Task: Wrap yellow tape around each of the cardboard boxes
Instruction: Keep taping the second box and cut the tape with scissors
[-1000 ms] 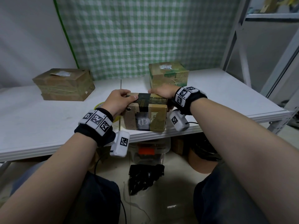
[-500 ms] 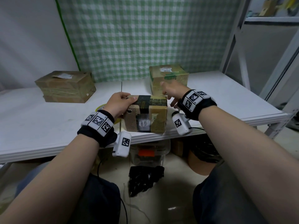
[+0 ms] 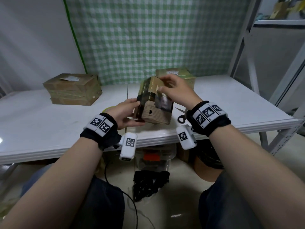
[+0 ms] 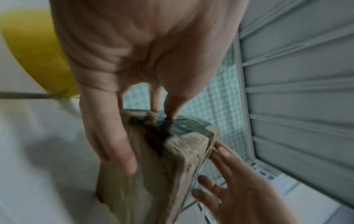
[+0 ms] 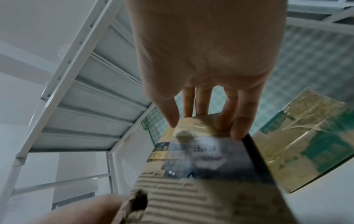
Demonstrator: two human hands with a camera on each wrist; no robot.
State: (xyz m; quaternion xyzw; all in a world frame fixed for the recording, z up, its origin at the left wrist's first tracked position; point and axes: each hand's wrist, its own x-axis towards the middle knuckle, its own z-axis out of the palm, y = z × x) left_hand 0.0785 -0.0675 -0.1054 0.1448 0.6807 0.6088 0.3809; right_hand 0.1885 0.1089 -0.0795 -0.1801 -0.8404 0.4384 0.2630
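My left hand grips the tilted cardboard box near the table edge; my right hand pinches its top. Yellow tape roll lies mostly hidden behind my left hand.

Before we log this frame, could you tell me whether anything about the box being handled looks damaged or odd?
Yes. The small cardboard box that both hands tilt on the table has its outer paper stripped near the bottom, baring ribbed corrugation, with a ragged hole punched through it.
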